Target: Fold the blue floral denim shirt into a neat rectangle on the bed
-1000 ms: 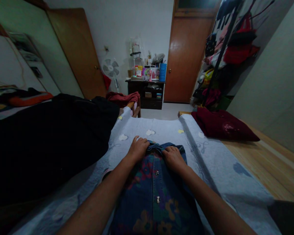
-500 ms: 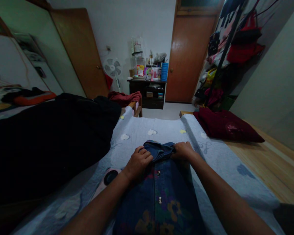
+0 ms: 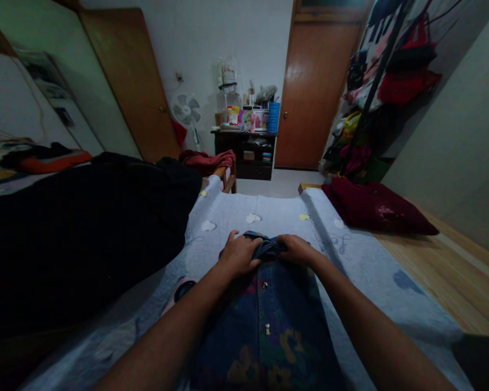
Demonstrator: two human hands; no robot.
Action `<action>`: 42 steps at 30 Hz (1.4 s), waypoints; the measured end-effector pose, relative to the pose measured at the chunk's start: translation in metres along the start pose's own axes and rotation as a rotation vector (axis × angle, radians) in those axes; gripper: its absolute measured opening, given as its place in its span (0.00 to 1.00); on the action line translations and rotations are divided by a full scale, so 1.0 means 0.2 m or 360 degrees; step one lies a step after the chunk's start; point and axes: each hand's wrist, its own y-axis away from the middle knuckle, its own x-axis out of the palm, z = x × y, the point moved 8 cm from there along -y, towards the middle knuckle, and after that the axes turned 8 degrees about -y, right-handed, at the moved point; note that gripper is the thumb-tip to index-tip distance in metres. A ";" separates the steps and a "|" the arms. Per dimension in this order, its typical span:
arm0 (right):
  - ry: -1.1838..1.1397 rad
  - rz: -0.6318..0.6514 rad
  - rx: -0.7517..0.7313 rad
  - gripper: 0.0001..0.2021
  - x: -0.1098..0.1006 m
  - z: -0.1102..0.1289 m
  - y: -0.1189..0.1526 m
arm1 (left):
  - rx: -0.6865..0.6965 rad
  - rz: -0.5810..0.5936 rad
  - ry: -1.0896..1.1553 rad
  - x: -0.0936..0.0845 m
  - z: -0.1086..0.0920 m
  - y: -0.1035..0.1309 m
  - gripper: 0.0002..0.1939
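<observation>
A dark blue denim shirt [image 3: 289, 309] with a flower print and metal buttons lies lengthwise before me, its collar end away from me. My left hand [image 3: 238, 254] is closed on the left side of the collar [image 3: 269, 247], thumb toward the middle and index finger slightly raised. On the collar's other side, my right hand [image 3: 295, 250] grips the cloth, its fingertips partly hidden in the folds. Between the two hands the collar is bunched. Beside my left forearm, a pinkish object with a round black part [image 3: 183, 289] is partly covered.
A pale blue patterned sheet [image 3: 232, 209] lies under the shirt. A large black garment [image 3: 89, 239] spreads on the left. At the right, a folded maroon garment [image 3: 375, 206] rests near bare wooden boards [image 3: 436, 266]. A fan [image 3: 187, 111] and a dark cabinet [image 3: 244, 171] stand beyond.
My left hand has shifted right and slightly up along the collar. My right hand has moved a little left, so the hands are closer and the collar is more bunched.
</observation>
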 end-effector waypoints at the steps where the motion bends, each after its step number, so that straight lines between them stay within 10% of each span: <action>1: -0.0027 -0.0034 -0.0029 0.14 -0.01 0.01 0.01 | 0.0020 -0.0013 -0.0022 -0.01 0.00 -0.02 0.16; 9: -0.0146 -0.0224 -0.0161 0.16 -0.04 0.08 0.12 | 0.0304 -0.0052 0.0147 -0.04 -0.10 0.00 0.07; 27: -0.0045 -0.0264 -0.0261 0.16 -0.01 0.16 0.19 | 0.0144 -0.0261 0.0002 -0.03 -0.16 0.04 0.27; 32: 0.0107 -0.0195 -0.0176 0.17 -0.02 0.12 0.19 | 0.0247 -0.0131 -0.0019 0.00 -0.15 -0.05 0.10; 42: 0.0317 -0.0079 -0.0045 0.09 -0.04 0.13 0.25 | 0.0356 -0.0118 -0.0025 -0.02 -0.21 0.01 0.07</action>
